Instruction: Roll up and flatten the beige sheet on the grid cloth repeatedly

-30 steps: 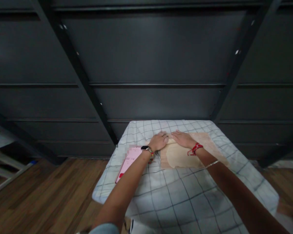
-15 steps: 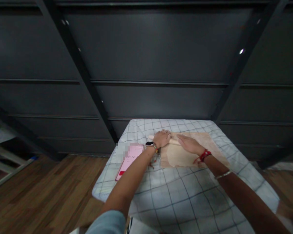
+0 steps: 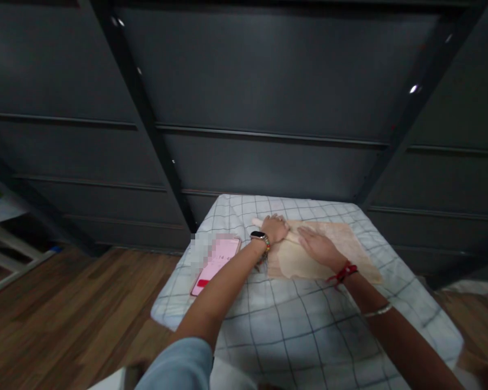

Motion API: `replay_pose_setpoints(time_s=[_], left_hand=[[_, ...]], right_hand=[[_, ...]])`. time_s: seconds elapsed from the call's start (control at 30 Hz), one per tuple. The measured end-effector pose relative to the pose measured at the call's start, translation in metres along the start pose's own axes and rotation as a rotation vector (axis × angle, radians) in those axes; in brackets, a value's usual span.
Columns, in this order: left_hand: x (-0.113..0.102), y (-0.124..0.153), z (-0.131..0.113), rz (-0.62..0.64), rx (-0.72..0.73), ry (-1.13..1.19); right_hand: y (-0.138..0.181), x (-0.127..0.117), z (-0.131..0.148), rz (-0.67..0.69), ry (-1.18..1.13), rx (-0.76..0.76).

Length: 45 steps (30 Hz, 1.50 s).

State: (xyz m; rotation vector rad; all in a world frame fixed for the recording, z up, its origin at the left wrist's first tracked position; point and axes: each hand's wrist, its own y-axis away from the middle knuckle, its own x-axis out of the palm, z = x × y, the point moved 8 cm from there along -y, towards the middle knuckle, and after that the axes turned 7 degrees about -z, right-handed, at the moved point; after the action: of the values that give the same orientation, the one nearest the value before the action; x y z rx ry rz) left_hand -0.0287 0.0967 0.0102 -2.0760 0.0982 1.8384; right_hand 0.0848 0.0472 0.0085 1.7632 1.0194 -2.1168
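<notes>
A pale wooden rolling pin (image 3: 290, 236) lies across a thin, flat sheet of dough (image 3: 296, 262) on a light wooden board (image 3: 337, 232). My left hand (image 3: 274, 228) is curled over the pin near its left end, whose handle (image 3: 256, 222) sticks out past the hand. With fingers stretched out flat and close together, my right hand (image 3: 319, 248) rests on the pin's right part and hides that end. The dough's near edge shows below both hands.
A phone (image 3: 217, 265) with a pink lit screen lies left of my left forearm. A checked cloth (image 3: 284, 325) covers the table. Dark panels (image 3: 268, 81) stand right behind it. A white frame (image 3: 20, 271) is on the wooden floor at left.
The rolling pin has tilted, its right side now nearer to me. My right hand has come slightly nearer and my left hand has shifted slightly right. The camera view has tilted a little.
</notes>
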Motion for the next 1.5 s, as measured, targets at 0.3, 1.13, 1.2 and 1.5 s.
replay_pose_setpoints(time_s=[0.3, 1.13, 1.2, 1.5], left_hand=[[-0.005, 0.066, 0.018, -0.098, 0.175, 0.095], [-0.007, 0.051, 0.001, -0.104, 0.100, 0.109], [-0.003, 0.034, -0.009, -0.092, 0.107, 0.096], [0.001, 0.019, -0.015, -0.026, 0.288, 0.099]], right_hand=[[0.041, -0.013, 0.068, -0.152, -0.046, -0.173], [0.051, -0.003, 0.066, -0.149, -0.025, -0.113], [0.047, -0.006, 0.045, -0.142, -0.042, -0.092], [0.047, -0.001, 0.041, -0.152, 0.107, 0.006]])
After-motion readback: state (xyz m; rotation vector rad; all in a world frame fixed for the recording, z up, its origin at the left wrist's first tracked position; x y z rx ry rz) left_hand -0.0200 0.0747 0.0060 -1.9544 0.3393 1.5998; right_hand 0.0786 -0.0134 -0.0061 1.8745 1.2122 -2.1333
